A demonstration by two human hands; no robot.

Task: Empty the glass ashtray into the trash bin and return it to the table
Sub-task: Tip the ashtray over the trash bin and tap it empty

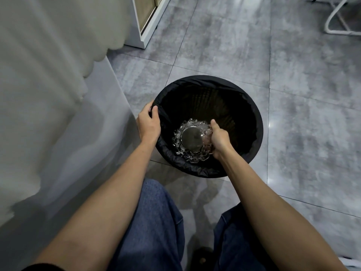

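A round trash bin (252, 106) lined with a black bag stands on the grey tiled floor in front of me. The cut-glass ashtray (189, 142) is turned upside down inside the bin's mouth, its flat round base facing up. My right hand (219, 138) grips the ashtray's right edge, thumb on top. My left hand (148, 122) clasps the bin's left rim, fingers over the black bag. What lies at the bottom of the bin is too dark to see.
A table draped in a white cloth with a scalloped edge (48, 79) fills the left side. A white cabinet (144, 26) stands at the back, a white chair frame (338, 22) at top right. My jeans-clad legs (156, 227) are below the bin.
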